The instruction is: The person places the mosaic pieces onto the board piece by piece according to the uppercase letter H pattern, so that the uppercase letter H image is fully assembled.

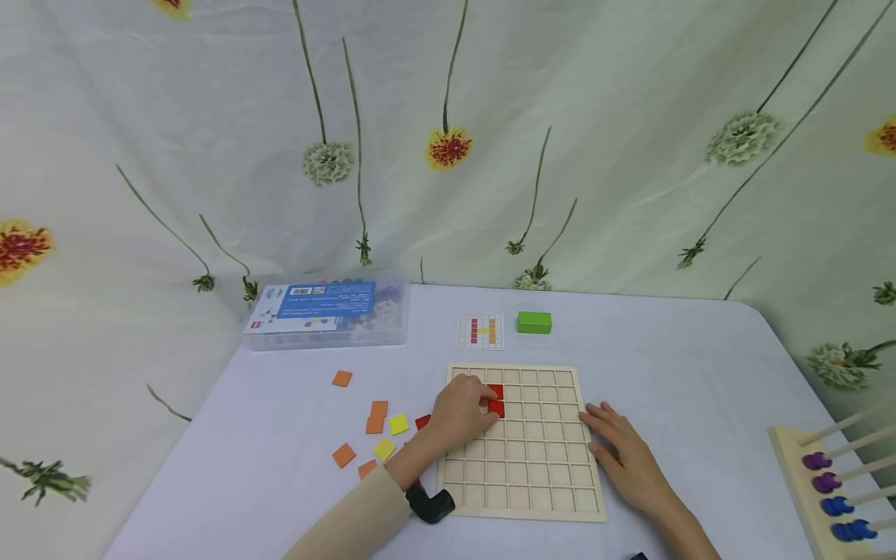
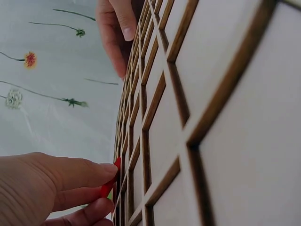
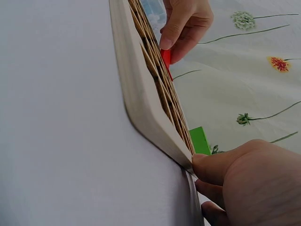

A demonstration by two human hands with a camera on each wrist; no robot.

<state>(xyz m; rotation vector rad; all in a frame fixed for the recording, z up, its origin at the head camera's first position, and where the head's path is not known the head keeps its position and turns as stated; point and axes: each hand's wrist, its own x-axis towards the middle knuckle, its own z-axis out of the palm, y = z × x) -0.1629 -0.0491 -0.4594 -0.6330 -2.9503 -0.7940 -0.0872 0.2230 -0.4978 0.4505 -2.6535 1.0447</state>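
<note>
A pale wooden grid board (image 1: 528,473) lies flat on the table between both hands. My left hand (image 1: 456,414) reaches over its upper left part and pinches a red square tile (image 2: 117,165) between thumb and fingers, right at the grid. Two red squares (image 1: 496,409) show one above the other by those fingertips in the head view, partly covered by the fingers. My right hand (image 1: 626,459) rests at the board's right edge, fingers relaxed; the right wrist view has its thumb (image 3: 207,165) against the board's rim.
Loose orange tiles (image 1: 344,455), yellow tiles (image 1: 398,424) and a red tile (image 1: 423,421) lie left of the board. Behind it are a card with a coloured grid pattern (image 1: 481,332) and a green block (image 1: 534,323). A clear plastic box (image 1: 325,311) stands back left, a wooden bead frame (image 1: 798,474) far right.
</note>
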